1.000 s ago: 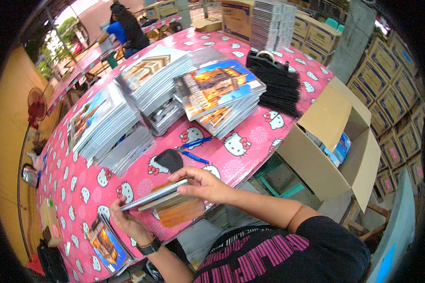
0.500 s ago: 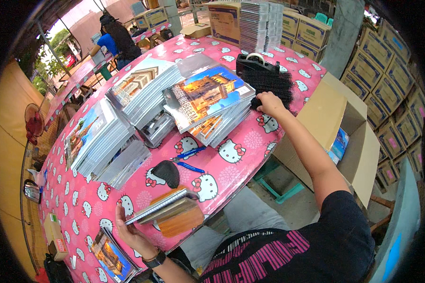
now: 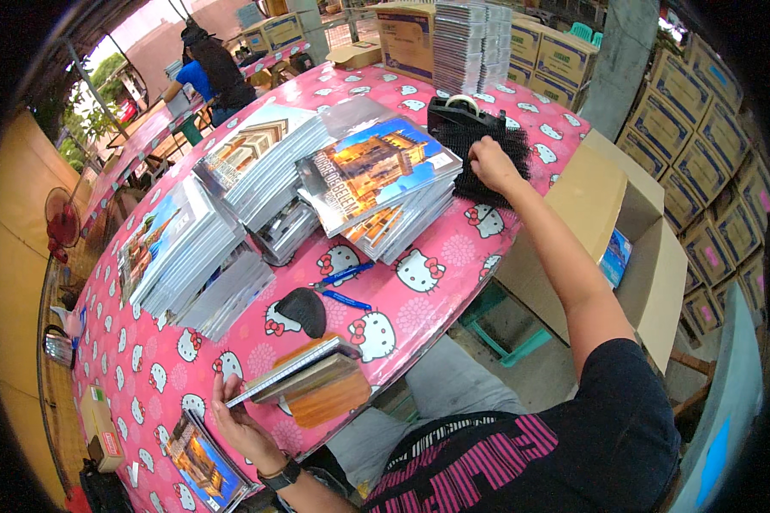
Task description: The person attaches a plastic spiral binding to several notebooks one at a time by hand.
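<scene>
My left hand (image 3: 244, 427) holds the end of a thin booklet (image 3: 287, 372) with a white, toothed-looking edge, its fingers closed round it. The booklet stands tilted against a grey block (image 3: 316, 379) on an orange-brown wooden board (image 3: 329, 402). At the far right of the table, my right hand (image 3: 494, 167) is pinched closed over a bristly black bundle (image 3: 518, 154) that looks like binding wires. Whatever lies between those fingertips is hidden. Close to that hand is a stack of picture-covered books (image 3: 376, 167). A finished-looking spiral notebook (image 3: 201, 466) lies beside my left wrist.
Blue-handled pliers (image 3: 344, 286) and a black rounded pad (image 3: 302, 312) lie mid-table. More book stacks (image 3: 180, 248) stand to the left. An open cardboard box (image 3: 650, 274) adjoins the table's right edge. Behind are tall clear-wrapped stacks (image 3: 470, 47); another person (image 3: 210, 77) works far left.
My right hand has shifted up and slightly right over the black bundle, its fingers more curled. My left hand and the booklet have barely moved.
</scene>
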`<action>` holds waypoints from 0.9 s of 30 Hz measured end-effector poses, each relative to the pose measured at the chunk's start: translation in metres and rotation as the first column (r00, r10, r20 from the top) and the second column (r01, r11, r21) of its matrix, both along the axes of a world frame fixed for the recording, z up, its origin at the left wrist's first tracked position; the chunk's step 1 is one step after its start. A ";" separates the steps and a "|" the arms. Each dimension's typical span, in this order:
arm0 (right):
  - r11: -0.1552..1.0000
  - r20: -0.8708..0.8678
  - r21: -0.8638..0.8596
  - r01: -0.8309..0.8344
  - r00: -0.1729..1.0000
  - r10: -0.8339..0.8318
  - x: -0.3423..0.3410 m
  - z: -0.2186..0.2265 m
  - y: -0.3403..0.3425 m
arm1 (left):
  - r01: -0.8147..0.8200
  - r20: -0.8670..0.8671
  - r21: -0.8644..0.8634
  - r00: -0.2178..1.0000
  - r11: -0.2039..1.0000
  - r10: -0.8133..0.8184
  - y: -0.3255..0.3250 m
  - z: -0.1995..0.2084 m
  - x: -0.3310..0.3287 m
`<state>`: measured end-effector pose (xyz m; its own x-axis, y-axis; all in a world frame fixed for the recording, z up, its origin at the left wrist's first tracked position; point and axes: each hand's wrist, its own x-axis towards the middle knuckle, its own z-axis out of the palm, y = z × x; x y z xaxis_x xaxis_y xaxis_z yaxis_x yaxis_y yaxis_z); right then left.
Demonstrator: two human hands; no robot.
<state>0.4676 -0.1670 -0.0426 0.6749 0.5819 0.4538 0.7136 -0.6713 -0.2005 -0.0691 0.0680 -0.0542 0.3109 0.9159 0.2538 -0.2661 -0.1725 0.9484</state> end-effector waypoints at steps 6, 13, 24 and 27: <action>0.817 0.288 0.576 -0.026 0.942 -0.172 0.007 0.056 0.000 | -0.366 -0.192 0.469 0.847 0.804 0.497 -0.016 0.020 0.008; 0.638 -0.291 0.736 -0.228 0.744 0.601 -0.150 0.119 -0.018 | 0.225 -0.585 0.727 0.698 0.648 0.414 -0.072 0.047 0.062; 0.670 -0.630 0.539 -0.511 0.283 0.723 -0.282 0.049 0.044 | 0.082 -0.488 0.814 0.633 0.575 0.601 -0.078 0.027 0.102; 0.624 -0.563 0.629 -0.464 0.283 0.777 -0.288 0.038 0.050 | 0.014 -0.429 0.830 0.653 0.557 0.623 -0.083 0.031 0.112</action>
<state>0.1800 -0.1165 -0.0050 0.3018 0.9252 0.2298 0.3449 0.1187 -0.9311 0.0426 -0.0150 -0.0233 0.4078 0.5652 0.7171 0.5416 -0.7820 0.3083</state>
